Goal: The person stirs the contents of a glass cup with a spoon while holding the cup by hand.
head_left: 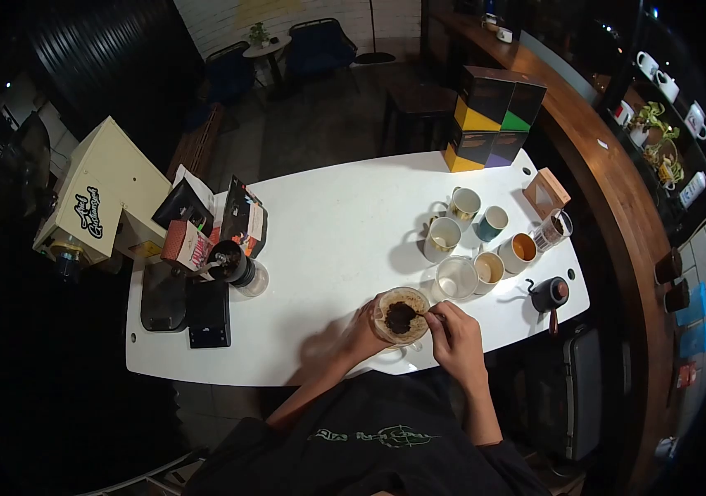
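Near the front edge of the white table, my left hand [359, 337] is wrapped round the left side of a glass coffee dripper [403, 299]. Dark coffee grounds [400, 317] lie in the filter inside it. My right hand [454, 337] is closed in a pinch at the dripper's right rim, holding a thin stirrer [425, 315] whose tip reaches toward the grounds. A glass handle shows below the dripper, partly hidden by it. Just beyond stand a clear glass cup [455, 279] and several mugs [443, 237].
A black kettle [549, 294] stands at the right on the white table [328, 223]. At the left are a cream grinder [113, 194], a black hand grinder [231, 263], coffee bags [190, 240] and a black scale [210, 314]. Stacked boxes [493, 120] stand at the far edge.
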A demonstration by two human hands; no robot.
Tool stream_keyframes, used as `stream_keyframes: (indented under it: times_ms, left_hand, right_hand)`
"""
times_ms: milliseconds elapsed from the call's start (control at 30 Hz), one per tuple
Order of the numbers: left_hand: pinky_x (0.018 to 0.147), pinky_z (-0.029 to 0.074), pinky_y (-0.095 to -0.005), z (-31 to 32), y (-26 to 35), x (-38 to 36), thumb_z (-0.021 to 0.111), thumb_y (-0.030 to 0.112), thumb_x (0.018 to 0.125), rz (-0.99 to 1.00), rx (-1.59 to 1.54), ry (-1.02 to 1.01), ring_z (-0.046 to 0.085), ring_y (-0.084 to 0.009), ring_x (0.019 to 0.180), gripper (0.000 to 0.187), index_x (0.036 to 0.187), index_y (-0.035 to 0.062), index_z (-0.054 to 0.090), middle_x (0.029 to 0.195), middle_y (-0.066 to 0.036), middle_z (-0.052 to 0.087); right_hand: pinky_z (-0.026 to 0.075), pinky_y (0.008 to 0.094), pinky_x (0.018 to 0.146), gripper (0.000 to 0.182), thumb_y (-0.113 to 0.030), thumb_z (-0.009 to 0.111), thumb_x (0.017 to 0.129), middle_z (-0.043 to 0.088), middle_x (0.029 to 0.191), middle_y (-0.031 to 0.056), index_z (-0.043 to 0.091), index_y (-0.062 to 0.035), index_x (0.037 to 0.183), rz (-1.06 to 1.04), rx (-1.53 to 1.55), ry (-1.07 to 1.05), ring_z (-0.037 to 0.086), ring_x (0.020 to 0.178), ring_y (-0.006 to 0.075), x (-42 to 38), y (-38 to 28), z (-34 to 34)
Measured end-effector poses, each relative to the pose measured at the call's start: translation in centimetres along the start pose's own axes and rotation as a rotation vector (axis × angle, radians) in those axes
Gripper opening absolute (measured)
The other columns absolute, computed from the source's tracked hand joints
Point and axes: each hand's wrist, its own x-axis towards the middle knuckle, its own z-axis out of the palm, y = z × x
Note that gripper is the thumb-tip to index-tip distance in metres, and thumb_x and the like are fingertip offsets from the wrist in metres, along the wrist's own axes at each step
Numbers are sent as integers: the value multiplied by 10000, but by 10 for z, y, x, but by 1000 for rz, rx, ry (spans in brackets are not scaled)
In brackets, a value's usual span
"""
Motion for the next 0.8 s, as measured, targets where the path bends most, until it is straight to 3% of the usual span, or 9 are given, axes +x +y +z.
stream_keyframes:
  times_ms: [667,733,800]
  left_hand:
    - [1028,522,-454,-2,13,-1,956,286,671,1,-23,22,657,-341,1180,762,1309,71,600,1256,-139,686]
    - [1026,532,-353,-2,14,-1,957,178,734,20,12,7,673,-179,1157,710,1333,32,605,1258,-101,710]
    - [1030,530,-354,-3,14,0,957,179,735,36,22,-1,673,-184,1165,715,1339,32,603,1263,-105,709]
  right_hand:
    - [460,408,580,92,-92,651,987,629,795,152,658,-3,963,-11,-15,12,605,607,322,-1,-2,2]
    - [468,409,585,93,-96,650,989,638,807,153,662,-5,972,52,38,-17,618,616,321,0,-3,1]
    - [473,409,588,94,-99,650,991,644,815,156,664,-7,979,50,-5,-5,624,620,321,-1,-3,1]
